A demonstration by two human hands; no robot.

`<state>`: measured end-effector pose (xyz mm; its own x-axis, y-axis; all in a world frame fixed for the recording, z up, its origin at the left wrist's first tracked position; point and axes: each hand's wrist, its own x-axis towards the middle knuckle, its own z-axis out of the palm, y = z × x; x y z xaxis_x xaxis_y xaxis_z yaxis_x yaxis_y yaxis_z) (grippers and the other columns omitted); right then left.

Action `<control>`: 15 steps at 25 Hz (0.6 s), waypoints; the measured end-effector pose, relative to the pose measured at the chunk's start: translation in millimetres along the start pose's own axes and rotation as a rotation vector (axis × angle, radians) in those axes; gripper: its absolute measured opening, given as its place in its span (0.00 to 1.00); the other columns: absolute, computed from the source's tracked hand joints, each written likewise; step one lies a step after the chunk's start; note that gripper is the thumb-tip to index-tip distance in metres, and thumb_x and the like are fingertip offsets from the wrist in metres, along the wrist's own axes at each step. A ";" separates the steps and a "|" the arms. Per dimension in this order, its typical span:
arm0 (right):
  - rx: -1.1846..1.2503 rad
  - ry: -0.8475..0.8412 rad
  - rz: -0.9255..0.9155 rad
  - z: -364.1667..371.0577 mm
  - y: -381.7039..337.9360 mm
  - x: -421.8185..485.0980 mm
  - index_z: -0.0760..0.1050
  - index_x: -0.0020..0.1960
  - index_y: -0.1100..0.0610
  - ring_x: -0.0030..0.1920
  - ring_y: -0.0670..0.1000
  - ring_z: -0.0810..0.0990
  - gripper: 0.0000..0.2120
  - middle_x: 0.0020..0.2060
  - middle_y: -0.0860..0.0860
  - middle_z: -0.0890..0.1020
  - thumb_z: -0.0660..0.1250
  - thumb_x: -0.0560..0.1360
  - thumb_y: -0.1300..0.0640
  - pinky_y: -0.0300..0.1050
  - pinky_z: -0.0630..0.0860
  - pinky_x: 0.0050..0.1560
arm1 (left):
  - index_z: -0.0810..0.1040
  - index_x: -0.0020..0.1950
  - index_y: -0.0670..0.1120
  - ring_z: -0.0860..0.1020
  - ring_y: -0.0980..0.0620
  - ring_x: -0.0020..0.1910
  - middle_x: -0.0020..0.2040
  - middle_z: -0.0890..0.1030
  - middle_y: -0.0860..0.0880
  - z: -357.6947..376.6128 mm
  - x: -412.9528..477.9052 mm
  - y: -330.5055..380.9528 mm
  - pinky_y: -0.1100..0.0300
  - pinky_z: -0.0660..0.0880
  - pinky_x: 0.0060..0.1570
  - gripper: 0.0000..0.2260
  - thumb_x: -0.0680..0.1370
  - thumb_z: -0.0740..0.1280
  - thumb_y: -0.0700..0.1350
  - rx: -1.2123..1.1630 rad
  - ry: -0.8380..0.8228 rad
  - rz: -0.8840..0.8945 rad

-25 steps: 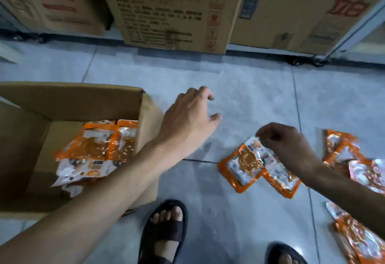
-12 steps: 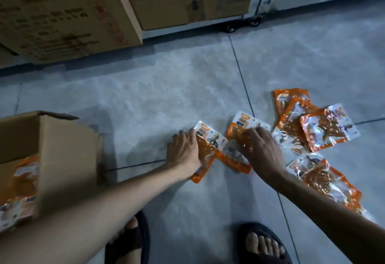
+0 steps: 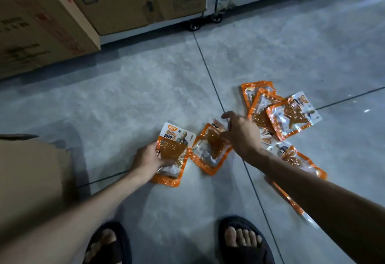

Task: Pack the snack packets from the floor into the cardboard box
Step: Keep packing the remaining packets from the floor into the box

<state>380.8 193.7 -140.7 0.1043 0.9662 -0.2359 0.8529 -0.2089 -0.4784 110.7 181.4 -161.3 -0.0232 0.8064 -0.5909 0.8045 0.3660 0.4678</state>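
orange-and-clear foil packets, glossy, slack. i log the left hand (image 3: 149, 162) closed on one packet (image 3: 174, 155), thumb on its face, fingers apparently under its left edge, the lower end seemingly resting on the floor (image 3: 129, 105). the right hand (image 3: 242, 133) lies flat with fingers loosely spread over the top of a second packet (image 3: 210, 149), just right of the first; i cannot tell whether it has a pinch or only presses. beyond and to the right of that hand, a loose heap of packets (image 3: 289, 115) overlaps; more lie under the right forearm.

risks, as i judge them: slick film may slide out of a one-edge hold; the right hand may drag its packet without lifting it; the forearm could sweep the packets beneath it away; overlapped ones may come up together and drop.

the cardboard box (image 3: 33, 178) sits left of the left forearm, only its outer wall in view, contents unseen.

surface: grey polished tile, dark grout lines, some glare. room: dim; large printed cartons (image 3: 48, 19) beyond the hands; a pale frame on castors (image 3: 194, 26). black sandals (image 3: 245, 245) below the hands.
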 end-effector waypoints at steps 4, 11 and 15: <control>0.106 -0.007 0.067 4.0 19.9 -12.4 0.81 0.53 0.58 0.45 0.50 0.75 0.11 0.50 0.53 0.79 0.73 0.72 0.54 0.41 0.69 0.42 | 0.84 0.47 0.48 0.85 0.50 0.47 0.44 0.87 0.52 -3.2 2.8 -2.1 0.50 0.80 0.53 0.19 0.62 0.78 0.57 -0.113 -0.045 -0.001; 0.385 -0.147 0.182 16.5 14.1 -29.5 0.75 0.49 0.56 0.41 0.52 0.83 0.04 0.44 0.54 0.83 0.63 0.80 0.57 0.44 0.80 0.39 | 0.81 0.48 0.51 0.82 0.55 0.43 0.45 0.86 0.54 -13.5 2.8 41.1 0.58 0.77 0.51 0.13 0.68 0.80 0.47 -0.181 -0.244 0.156; 0.612 -0.228 0.102 -0.6 3.2 -30.2 0.76 0.49 0.57 0.40 0.53 0.85 0.09 0.43 0.58 0.85 0.58 0.79 0.67 0.51 0.83 0.39 | 0.82 0.52 0.50 0.83 0.54 0.48 0.50 0.87 0.52 -4.5 3.9 60.3 0.57 0.78 0.55 0.22 0.60 0.82 0.50 -0.145 -0.369 0.237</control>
<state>380.6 164.0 -134.6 0.0012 0.8947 -0.4466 0.3923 -0.4113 -0.8228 156.4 208.6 -132.4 0.3855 0.6659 -0.6387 0.6700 0.2740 0.6900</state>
